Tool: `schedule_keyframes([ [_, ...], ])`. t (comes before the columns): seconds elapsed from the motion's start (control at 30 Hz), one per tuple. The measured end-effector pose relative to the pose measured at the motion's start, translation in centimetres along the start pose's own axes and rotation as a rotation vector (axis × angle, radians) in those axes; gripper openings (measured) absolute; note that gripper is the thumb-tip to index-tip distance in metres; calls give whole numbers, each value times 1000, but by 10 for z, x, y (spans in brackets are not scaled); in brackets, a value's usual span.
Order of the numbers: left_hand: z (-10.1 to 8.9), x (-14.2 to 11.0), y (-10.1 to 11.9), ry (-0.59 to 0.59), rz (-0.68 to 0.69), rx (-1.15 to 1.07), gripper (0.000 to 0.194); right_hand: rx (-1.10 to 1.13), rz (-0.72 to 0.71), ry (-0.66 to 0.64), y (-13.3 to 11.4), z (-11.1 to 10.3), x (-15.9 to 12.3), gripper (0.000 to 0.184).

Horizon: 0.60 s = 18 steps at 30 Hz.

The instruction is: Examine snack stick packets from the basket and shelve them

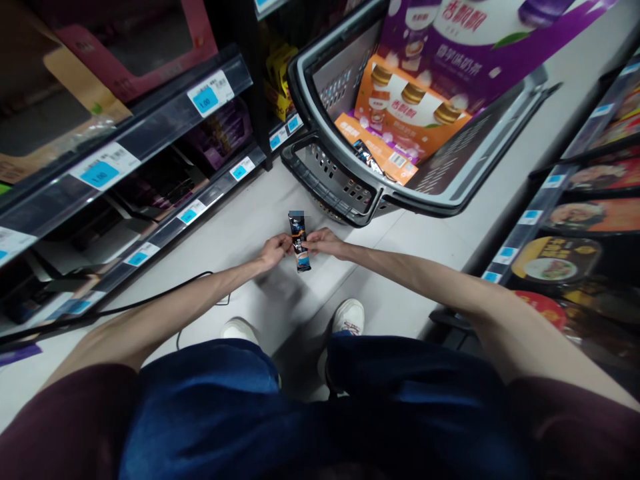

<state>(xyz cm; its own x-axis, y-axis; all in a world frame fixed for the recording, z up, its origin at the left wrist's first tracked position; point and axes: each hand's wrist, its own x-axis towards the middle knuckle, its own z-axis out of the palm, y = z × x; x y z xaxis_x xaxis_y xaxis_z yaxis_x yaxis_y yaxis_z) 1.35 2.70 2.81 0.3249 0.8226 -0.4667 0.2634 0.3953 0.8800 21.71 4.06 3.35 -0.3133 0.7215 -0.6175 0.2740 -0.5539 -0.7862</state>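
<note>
A small dark stick-shaped sachet (299, 241) with blue and orange print is held upright between both my hands, above the pale floor. My left hand (275, 251) pinches its left edge. My right hand (324, 242) pinches its right edge. Both arms reach forward and down from a crouch. Just beyond the sachet stands a grey shopping basket (334, 179).
The basket holds a purple and an orange drink multipack (411, 100). Dark shelves with blue price tags (205, 99) run along the left, and shelves of boxed food (565, 257) on the right. A black cable (165, 293) lies on the floor. My white shoes (347, 317) stand below.
</note>
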Motion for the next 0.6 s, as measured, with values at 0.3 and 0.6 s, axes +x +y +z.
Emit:
schedule_keyframes([
  [0.3,2,2,1,16,-44,8,20,39,-30,6,2,1,-1,39],
  [0.6,1,-3,9,-21,-93,-32,21,48,-36,23,4,2,2,42],
])
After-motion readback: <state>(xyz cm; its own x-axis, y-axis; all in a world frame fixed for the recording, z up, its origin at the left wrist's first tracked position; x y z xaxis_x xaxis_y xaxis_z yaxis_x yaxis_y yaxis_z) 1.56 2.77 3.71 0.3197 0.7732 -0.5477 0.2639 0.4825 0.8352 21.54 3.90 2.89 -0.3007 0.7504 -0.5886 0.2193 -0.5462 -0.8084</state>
